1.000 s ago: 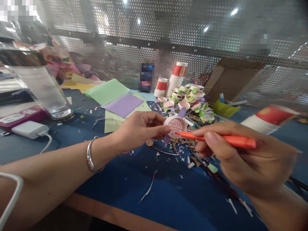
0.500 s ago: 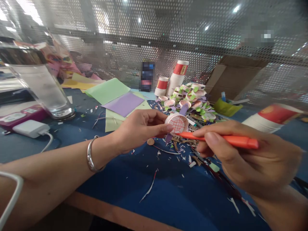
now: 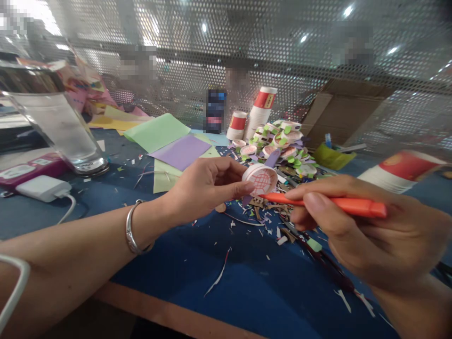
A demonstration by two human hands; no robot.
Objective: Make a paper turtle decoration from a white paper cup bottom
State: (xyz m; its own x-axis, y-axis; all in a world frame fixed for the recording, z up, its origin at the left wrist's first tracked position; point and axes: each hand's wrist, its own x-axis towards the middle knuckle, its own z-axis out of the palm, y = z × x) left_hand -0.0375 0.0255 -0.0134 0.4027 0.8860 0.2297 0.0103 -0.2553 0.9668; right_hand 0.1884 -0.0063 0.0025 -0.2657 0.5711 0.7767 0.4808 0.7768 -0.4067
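Between the thumb and fingers of my left hand [image 3: 208, 188] is a cut-down paper cup bottom [image 3: 263, 180], its round face turned toward me. A red grid is drawn inside its rim, and purple paper tabs [image 3: 272, 159] stick out above and below. My right hand [image 3: 367, 226] is closed around an orange-red marker pen [image 3: 339, 203]. The pen's tip end is at the lower edge of the cup bottom; whether it touches cannot be made out. Behind them lies a heap of similar cup pieces [image 3: 282, 139] with green and purple tabs.
Stacked paper cups [image 3: 259, 113] stand at the back, with another cup stack [image 3: 399, 172] at right. Coloured paper sheets [image 3: 158, 136], a glass bottle [image 3: 63, 127] and a white charger [image 3: 44, 188] are on the left. Paper scraps and scissors [image 3: 328, 263] lie around the hands.
The marker pen and my right hand have shifted slightly right. The cup bottom has turned a little in my left hand, which stays nearly in place.
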